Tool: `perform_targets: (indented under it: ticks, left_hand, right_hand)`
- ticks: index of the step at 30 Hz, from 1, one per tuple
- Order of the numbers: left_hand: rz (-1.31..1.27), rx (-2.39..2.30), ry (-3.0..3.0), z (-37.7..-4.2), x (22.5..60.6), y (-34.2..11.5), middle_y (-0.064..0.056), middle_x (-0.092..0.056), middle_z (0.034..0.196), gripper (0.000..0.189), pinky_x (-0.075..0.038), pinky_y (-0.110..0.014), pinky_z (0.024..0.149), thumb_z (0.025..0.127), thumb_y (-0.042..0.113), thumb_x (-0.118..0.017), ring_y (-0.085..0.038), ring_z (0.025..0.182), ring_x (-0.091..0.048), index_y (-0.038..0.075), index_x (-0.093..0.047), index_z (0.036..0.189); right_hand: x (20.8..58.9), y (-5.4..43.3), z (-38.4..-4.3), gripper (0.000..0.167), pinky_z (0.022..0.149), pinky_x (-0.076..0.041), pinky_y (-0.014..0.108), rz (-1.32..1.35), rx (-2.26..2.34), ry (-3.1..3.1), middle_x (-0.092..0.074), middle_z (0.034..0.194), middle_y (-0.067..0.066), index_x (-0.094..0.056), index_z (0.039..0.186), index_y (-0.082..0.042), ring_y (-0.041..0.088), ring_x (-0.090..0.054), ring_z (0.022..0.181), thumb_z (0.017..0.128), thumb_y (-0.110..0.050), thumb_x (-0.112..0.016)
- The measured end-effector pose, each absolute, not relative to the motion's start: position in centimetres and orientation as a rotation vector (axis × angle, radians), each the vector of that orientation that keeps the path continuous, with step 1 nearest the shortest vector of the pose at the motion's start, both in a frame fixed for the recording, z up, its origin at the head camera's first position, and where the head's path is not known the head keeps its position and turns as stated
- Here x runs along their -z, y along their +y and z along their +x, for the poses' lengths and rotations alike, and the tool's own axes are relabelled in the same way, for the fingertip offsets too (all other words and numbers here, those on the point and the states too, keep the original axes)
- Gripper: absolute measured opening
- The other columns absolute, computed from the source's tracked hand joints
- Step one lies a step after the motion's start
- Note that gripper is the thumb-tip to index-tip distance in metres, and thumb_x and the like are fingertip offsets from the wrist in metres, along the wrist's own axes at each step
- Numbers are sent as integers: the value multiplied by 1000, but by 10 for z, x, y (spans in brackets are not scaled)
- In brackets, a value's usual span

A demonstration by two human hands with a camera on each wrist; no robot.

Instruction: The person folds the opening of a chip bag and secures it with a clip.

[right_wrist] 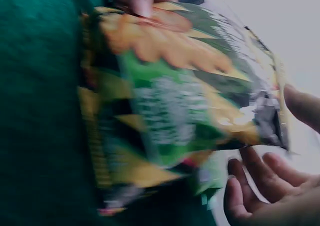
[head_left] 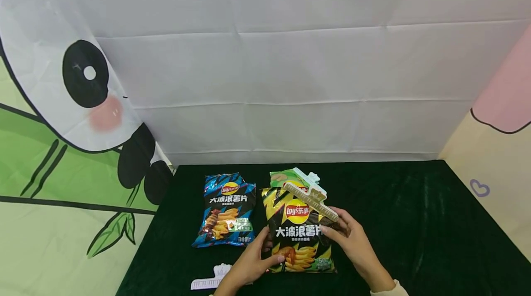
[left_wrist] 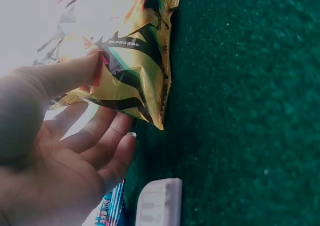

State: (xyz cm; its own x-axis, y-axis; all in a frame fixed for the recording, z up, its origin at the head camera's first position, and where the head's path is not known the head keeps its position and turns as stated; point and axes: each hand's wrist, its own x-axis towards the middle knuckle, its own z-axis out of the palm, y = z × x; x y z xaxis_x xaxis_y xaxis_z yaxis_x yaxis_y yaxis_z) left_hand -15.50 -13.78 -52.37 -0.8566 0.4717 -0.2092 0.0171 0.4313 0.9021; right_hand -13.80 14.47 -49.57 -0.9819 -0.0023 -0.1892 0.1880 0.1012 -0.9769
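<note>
A yellow-and-black Lay's chip bag (head_left: 296, 240) lies between both hands. My left hand (head_left: 253, 259) grips its lower left side, thumb on the printed front and fingers behind, as the left wrist view also shows. My right hand (head_left: 352, 240) holds the upper right edge, thumb in front and fingers at the back. Across the bag's top right corner lies a cream-and-white clip (head_left: 311, 201); I cannot tell what it clamps. A green chip bag (head_left: 279, 177) shows partly behind. In the right wrist view the yellow-and-black bag (right_wrist: 165, 86) is blurred.
A blue-and-black chip bag (head_left: 228, 210) lies to the left. A white piano-patterned clip (head_left: 207, 283) is on the dark green cloth (head_left: 415, 240) beside my left forearm. White sheeting (head_left: 290, 70) hangs at the back, with printed cloth on both sides.
</note>
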Motion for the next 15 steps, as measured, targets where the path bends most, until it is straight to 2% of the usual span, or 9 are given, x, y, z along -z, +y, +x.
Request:
perform_targets:
  ticks: [3,8,11,15]
  left_hand:
    - [402,-1417,2268,-153,524,-137,-18,-56,136,75,-51,-54,102,92,36,-74,-34,121,-59,8,-36,150]
    - [398,-1433,2268,-151,521,-138,-22,-55,138,75,-53,-54,99,93,38,-72,-38,121,-60,6,-36,150]
    - [438,-1455,2241,-151,522,-137,-22,-55,137,73,-55,-52,97,94,36,-71,-36,120,-60,5,-35,150]
    - [479,-1462,2213,-149,524,-130,-18,-57,134,69,-56,-44,93,96,38,-68,-27,115,-61,7,-36,149]
  right_hand:
    - [505,137,-127,65,99,-54,40,228,1967,2188,-65,136,11,-47,144,-16,22,-65,118,88,-33,-77]
    - [509,127,-115,71,96,-54,42,258,1813,2298,-66,134,8,-45,146,-20,23,-64,119,86,-36,-80]
    - [508,125,-108,80,98,-54,49,264,1740,2333,-61,140,11,-36,151,-23,30,-62,125,86,-41,-78]
    - [506,130,-99,88,98,-53,55,278,1720,2306,-55,144,17,-22,156,-23,37,-59,128,89,-41,-75]
